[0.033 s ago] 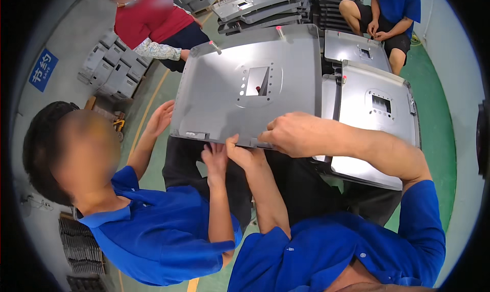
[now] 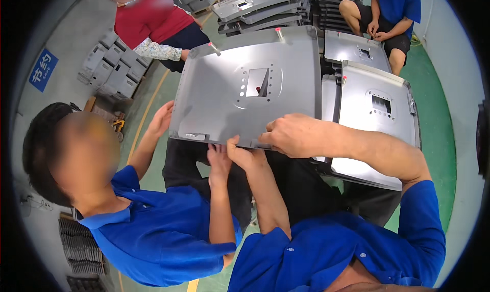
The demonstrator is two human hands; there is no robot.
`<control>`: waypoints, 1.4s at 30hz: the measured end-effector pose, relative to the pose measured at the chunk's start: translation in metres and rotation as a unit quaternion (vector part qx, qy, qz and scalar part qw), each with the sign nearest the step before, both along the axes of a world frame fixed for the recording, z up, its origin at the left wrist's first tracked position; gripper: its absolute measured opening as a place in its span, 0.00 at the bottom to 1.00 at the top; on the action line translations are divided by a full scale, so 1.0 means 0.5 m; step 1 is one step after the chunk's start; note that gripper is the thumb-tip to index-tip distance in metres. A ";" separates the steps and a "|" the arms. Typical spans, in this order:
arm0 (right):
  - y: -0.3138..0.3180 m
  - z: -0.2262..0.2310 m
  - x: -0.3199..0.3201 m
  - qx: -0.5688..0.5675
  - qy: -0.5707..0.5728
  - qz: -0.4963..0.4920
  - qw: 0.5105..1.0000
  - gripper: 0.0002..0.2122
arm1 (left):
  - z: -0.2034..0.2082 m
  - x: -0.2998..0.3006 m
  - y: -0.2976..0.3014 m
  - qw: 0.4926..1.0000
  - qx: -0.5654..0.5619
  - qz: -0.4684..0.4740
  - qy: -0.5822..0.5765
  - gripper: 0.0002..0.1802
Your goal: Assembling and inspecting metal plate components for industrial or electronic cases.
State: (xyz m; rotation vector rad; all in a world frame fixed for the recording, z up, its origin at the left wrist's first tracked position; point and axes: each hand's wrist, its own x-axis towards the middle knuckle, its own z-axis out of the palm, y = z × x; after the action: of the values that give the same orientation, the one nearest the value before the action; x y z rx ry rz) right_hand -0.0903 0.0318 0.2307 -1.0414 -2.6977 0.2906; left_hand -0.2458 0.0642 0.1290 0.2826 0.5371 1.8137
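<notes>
A large grey metal panel (image 2: 214, 88) with a rectangular cutout and small holes is tilted in front of me. Two red-tipped posts stand on its far side. My left hand (image 2: 245, 153) grips the near edge, thumb on top and fingers hidden underneath. Just to its right, my right hand (image 2: 293, 134) is closed, its fingertips pinched at the same edge; whatever they hold is hidden. A co-worker in a blue shirt has one hand (image 2: 163, 117) by the panel's left edge and the other hand (image 2: 219, 162) under the near edge, beside my left hand.
Similar panels (image 2: 357, 129) lie stacked to the right. More panel stacks (image 2: 255, 9) stand at the back. A seated person (image 2: 393, 16) is at the far right, and a person in red (image 2: 153, 21) stands at the far left. Grey boxes (image 2: 115, 70) are piled by the wall.
The panel's far edge has dipped slightly toward me. The co-worker's hand under the near edge has shifted a little to the right. My hands keep their places.
</notes>
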 end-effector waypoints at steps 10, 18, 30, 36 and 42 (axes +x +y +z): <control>-0.002 -0.037 -0.001 0.032 0.170 -0.003 0.985 0.05 | -0.036 -0.002 -0.006 0.999 0.030 0.000 -0.033 0.28; 0.071 0.061 -0.103 0.078 0.226 0.047 0.970 0.04 | -0.089 -0.017 -0.018 0.996 -0.029 0.037 -0.078 0.30; 0.003 -0.014 0.097 -0.010 0.320 -0.091 0.943 0.05 | -0.121 -0.076 -0.078 0.998 -0.054 -0.001 0.024 0.29; 0.021 -0.033 0.143 -0.013 0.272 -0.120 0.955 0.05 | -0.138 -0.090 -0.105 0.994 -0.067 -0.071 0.051 0.30; 0.189 -0.117 0.001 0.023 0.249 -0.053 0.967 0.05 | -0.083 -0.121 -0.166 0.976 -0.049 -0.197 0.077 0.30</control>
State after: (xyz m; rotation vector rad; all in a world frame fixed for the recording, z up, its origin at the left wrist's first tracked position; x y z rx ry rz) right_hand -0.0898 0.1261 0.1723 -0.9438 -2.1823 0.4069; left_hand -0.3064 -0.0190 0.0874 0.4316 0.6279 1.3834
